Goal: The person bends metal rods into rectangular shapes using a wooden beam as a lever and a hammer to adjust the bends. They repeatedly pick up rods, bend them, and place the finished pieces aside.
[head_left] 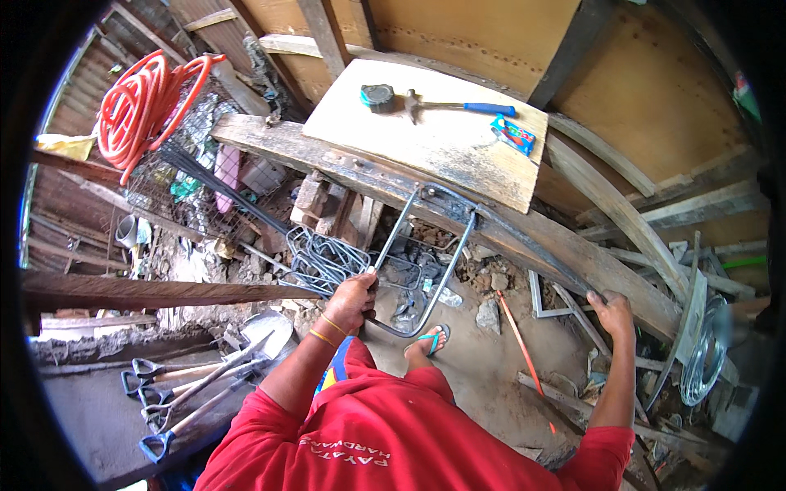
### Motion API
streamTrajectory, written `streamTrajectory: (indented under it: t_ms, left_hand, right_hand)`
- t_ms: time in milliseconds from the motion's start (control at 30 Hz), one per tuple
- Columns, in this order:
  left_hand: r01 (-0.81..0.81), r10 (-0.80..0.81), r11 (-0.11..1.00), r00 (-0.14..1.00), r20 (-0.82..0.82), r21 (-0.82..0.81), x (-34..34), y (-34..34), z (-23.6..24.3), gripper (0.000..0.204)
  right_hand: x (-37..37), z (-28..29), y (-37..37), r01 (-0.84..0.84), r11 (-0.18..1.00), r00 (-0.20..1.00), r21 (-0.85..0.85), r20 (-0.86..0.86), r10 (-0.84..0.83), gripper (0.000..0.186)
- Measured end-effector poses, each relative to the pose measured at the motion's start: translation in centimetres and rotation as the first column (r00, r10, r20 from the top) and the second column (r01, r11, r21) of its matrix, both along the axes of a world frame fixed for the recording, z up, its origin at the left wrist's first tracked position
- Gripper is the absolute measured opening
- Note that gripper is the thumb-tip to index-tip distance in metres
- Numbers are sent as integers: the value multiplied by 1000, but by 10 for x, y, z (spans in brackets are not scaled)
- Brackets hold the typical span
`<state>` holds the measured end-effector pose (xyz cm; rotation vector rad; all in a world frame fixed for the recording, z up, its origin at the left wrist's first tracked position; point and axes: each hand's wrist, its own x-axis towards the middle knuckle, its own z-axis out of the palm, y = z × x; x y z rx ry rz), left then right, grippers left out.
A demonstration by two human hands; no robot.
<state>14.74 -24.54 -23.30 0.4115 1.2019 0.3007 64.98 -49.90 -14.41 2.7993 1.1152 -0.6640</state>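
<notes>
My left hand [352, 304] is closed around one side of a steel bar bent into a rectangular stirrup [447, 277]. Its far end rests at metal pegs on a thick wooden beam [278, 146]. My right hand [612, 314] grips the near end of a long dark metal bending bar [532, 245], which slants along the beam to the stirrup's far corner. Below and left of the stirrup lies a pile of bent steel stirrups [323, 258]. Straight dark rods [225, 190] run up-left from that pile.
On a pale plywood board [344, 123] lie a tape measure [377, 98], a blue-handled hammer [467, 105] and a blue packet [513, 134]. An orange hose coil [147, 106] hangs at far left. Several shovels [201, 393] lie lower left; a wire coil [702, 360] stands at right.
</notes>
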Motion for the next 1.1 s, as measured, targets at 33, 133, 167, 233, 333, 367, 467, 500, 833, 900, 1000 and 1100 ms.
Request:
streamTrajectory:
  t_ms: [33,133,167,233,333,367,467,500,833,900,1000,1100]
  left_hand:
    - [1,-2,1000,1000,-25,-13,0,1,-1,26]
    - [20,-20,1000,1000,-11,-12,-1,1,-1,26]
    - [23,-23,1000,1000,-8,-15,-2,2,0,26]
    - [39,-39,999,999,14,-33,-3,3,2,28]
    - [88,-84,993,995,59,-74,-4,8,8,32]
    - [91,-85,992,994,68,-88,-5,9,9,33]
    - [120,-107,983,989,99,-139,-6,14,9,38]
    - [144,-127,979,985,119,-147,-7,16,8,40]
    - [350,-298,933,881,367,-82,-23,31,-6,41]
    - [382,-340,923,863,375,-44,-25,33,-11,41]
    - [393,-343,918,849,403,-47,-26,33,-18,42]
    - [363,-283,926,848,447,-102,-27,32,-20,38]
  right_hand:
    - [-2,2,-1,0,999,1000,36,22,-1,61]
    - [-7,7,-1,17,996,999,90,38,-20,61]
    - [-9,9,-2,46,997,999,66,9,-46,60]
    - [-13,10,-3,35,999,999,17,40,-36,55]
    - [-19,0,-4,40,997,975,-65,220,-25,44]
    - [-20,-5,-5,60,997,962,-41,268,-47,44]
    - [-21,-25,-7,137,989,946,-59,303,-113,43]
    - [-21,-33,-8,172,982,933,-81,332,-136,43]
    - [-109,-68,-48,319,936,807,150,476,-351,37]
    - [-181,-67,-48,420,893,753,163,486,-444,37]
    - [-319,-70,-40,549,799,645,247,482,-593,37]
    - [-430,-80,-20,608,753,600,253,475,-644,38]
